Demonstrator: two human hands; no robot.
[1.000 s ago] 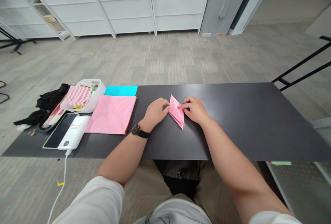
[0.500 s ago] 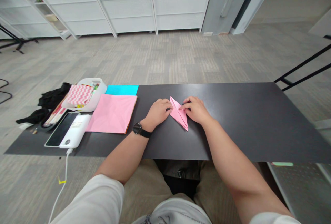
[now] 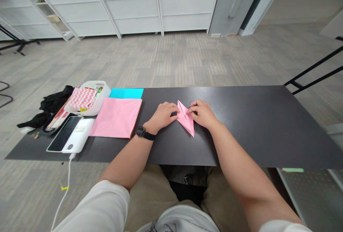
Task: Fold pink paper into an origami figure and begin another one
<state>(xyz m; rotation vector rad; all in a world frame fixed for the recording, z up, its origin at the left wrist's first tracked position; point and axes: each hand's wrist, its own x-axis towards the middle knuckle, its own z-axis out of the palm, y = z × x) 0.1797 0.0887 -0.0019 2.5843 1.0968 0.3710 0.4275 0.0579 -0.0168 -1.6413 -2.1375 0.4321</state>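
Left hand [image 3: 165,114]: thumb and fingers curled in, gripping the left edge of the pink folded paper [image 3: 185,118]. Right hand [image 3: 201,113]: thumb and index closed on its right side, other fingers bent; exact contact under the fingertips I can't make out from here. Paper sits between the two hands, around mid-table, creased into a pointed diamond-like shape, one tip to the far left, one to the near right.

Black-band watch [image 3: 140,131] on the left wrist. Both forearms come in over the near edge of the dark table [image 3: 254,128].

Left of the left hand, well apart from it: pink sheet [image 3: 116,117] on top of a stack, blue sheet [image 3: 127,93] showing at its far side. Further left, white basket [image 3: 103,98] with a pink-and-white zigzag packet [image 3: 82,97] in it. Nearer: phone [image 3: 64,134], white power bank [image 3: 77,135] touching its right side, white cable [image 3: 69,175] dropping off the near edge. Black cloth [image 3: 56,98] at far left. Past the table: grey patterned floor [image 3: 171,60], then white cabinets [image 3: 139,7].
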